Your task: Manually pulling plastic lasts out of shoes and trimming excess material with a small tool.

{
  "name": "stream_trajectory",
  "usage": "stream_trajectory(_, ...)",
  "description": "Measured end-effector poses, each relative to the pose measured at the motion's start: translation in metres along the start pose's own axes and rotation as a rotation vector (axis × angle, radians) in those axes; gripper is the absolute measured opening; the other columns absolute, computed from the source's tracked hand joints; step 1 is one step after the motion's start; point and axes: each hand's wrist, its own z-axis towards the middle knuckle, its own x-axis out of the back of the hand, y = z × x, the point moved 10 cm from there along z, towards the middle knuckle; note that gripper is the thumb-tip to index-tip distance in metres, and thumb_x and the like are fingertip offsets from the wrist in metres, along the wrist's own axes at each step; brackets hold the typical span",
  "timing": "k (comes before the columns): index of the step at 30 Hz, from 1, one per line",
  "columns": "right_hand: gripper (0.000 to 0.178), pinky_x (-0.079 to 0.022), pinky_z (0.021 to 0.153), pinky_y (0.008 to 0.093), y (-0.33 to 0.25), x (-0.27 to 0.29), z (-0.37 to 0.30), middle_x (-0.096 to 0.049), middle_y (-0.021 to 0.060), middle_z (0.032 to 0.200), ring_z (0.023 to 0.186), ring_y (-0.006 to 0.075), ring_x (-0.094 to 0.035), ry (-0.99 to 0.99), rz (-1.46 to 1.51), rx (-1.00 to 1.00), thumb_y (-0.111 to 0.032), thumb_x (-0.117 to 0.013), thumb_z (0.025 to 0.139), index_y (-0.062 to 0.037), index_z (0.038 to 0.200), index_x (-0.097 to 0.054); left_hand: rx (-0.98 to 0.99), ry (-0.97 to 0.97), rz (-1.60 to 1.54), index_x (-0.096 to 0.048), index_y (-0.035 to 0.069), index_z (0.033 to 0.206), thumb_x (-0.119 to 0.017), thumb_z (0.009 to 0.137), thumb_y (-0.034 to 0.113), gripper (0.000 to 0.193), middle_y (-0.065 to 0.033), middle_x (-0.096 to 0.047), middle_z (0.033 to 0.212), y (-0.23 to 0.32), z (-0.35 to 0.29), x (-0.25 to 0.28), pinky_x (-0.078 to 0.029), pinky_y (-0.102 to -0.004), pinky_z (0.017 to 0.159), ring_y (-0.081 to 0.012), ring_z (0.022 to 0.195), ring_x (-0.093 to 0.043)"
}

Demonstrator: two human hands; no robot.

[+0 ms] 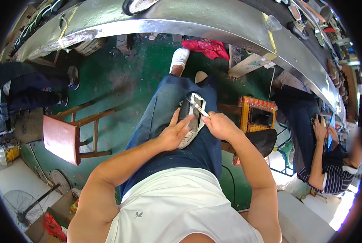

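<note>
Green floor (124, 87) stretches beneath a long metal worktop (165, 26). On the seated person's lap rests a dark shoe (194, 127) with pale edges, its opening facing up. The left hand (173, 135) has its grip closed on the shoe's left side, thumb lying across it. The right hand (222, 126) grips a slim tool (200, 108), whose far end touches the upper part of the shoe; its kind is unclear. To the right, a phone (262, 116) lies on an orange stand (250, 126). Under the worktop sits a basket (90, 46), contents hidden. At lower left, a red bag (54, 227) lies by a box (63, 205); whether inside, I cannot tell.
</note>
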Motion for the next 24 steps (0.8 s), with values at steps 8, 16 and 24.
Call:
stream_trajectory(8,0.043,-0.050,0.079,0.0535,-0.022,-0.006,-0.040,-0.067,0.0281,0.088,0.085,0.0475,-0.065,-0.140,0.412,-0.130,-0.035,-0.045,0.107,0.0048,0.097,-0.059,0.145,0.064,-0.206,-0.011,-0.007,0.159,-0.059,0.101,0.022,0.080,-0.0315,-0.033,0.157,-0.014,-0.001,0.007,-0.024,-0.0349,0.122,-0.0354,0.150,-0.031)
stream_trajectory(16,0.043,-0.052,0.067,0.0366,0.017,-0.036,-0.079,-0.068,0.0139,0.082,0.068,0.0227,-0.066,-0.066,0.649,-0.227,-0.036,-0.045,0.108,0.0030,0.097,-0.060,0.109,-0.067,0.161,-0.008,-0.006,0.158,-0.076,0.082,0.028,0.108,-0.0296,-0.018,0.163,0.015,0.000,0.021,-0.037,-0.0411,0.116,-0.0424,0.142,-0.040)
stream_trajectory(24,0.037,-0.052,0.065,0.0291,0.059,-0.043,-0.116,-0.065,0.0058,0.083,0.071,0.0127,-0.064,0.201,1.081,-0.330,-0.032,-0.048,0.108,0.0028,0.106,-0.061,-0.610,0.185,0.540,-0.033,0.007,0.152,-0.081,0.071,0.002,0.095,-0.0188,-0.055,0.134,0.197,-0.004,0.140,-0.055,-0.0411,0.084,-0.0360,0.103,-0.066)
